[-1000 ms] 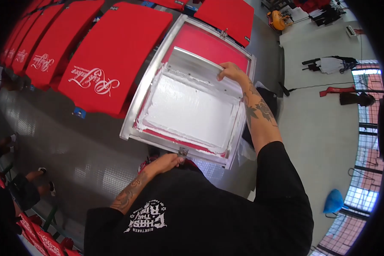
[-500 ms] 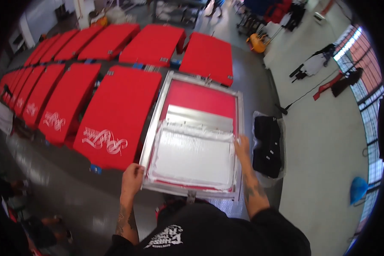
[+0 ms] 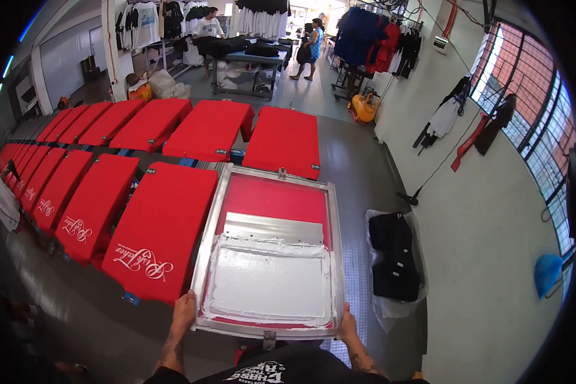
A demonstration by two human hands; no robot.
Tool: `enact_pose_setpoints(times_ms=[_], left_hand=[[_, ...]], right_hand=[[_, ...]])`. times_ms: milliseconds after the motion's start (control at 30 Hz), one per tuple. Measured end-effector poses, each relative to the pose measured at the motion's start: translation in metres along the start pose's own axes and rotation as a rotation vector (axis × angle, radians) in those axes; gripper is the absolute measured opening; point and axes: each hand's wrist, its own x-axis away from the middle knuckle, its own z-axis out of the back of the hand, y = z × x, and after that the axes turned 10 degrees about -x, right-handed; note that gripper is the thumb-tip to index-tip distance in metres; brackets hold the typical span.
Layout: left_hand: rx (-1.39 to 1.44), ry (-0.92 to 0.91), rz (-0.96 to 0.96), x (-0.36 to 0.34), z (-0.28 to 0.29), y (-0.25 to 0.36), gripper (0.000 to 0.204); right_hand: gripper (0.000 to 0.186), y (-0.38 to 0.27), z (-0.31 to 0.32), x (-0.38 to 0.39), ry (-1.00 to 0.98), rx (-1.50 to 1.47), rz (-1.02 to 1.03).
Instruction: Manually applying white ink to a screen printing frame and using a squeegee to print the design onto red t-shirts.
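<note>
A metal-framed printing screen (image 3: 206, 256) lies in front of me with red showing through its mesh. Thick white ink (image 3: 269, 281) covers the near half, heaped in ridges around its edges. Just beyond the ink, a silver metal squeegee (image 3: 274, 228) rests across the mesh. My left hand (image 3: 184, 312) is closed on the frame's left rail near the close corner. On the opposite rail, also near its close corner, my right hand (image 3: 347, 325) grips the frame with the thumb up; its other fingers are partly hidden. Left of the screen lies a red shirt (image 3: 166, 224) with a white script print.
Two rows of red shirts on boards stretch to the far left, including one board (image 3: 281, 142) just beyond the screen. A plastic bag of black garments (image 3: 395, 256) lies on the right. Two people stand farther back near a table (image 3: 249, 57). A yellow compressor (image 3: 363, 109) stands by the wall.
My right hand has moved from midway along the right rail toward its near corner. My left hand stays at the left rail. The view has tilted up, showing more of the room.
</note>
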Motion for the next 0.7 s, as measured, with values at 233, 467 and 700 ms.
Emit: enact_pose_setpoints(times_ms=[233,467,700], left_hand=[[0.143,0.215,-0.29,0.02,-0.03,0.073,0.041],[0.27,0.034,-0.218,0.034,-0.188,0.207,0.045],[0.406,-0.198,-0.136,0.083,-0.32,0.334,0.059]], right_hand=[[0.08,-0.045,0.063,-0.032,-0.115,-0.186,0.112],[0.08,-0.175,0.247,-0.087,-0.003,-0.299,0.22],[0.086,-0.223,0.436,-0.123,-0.584,-0.767,0.112]])
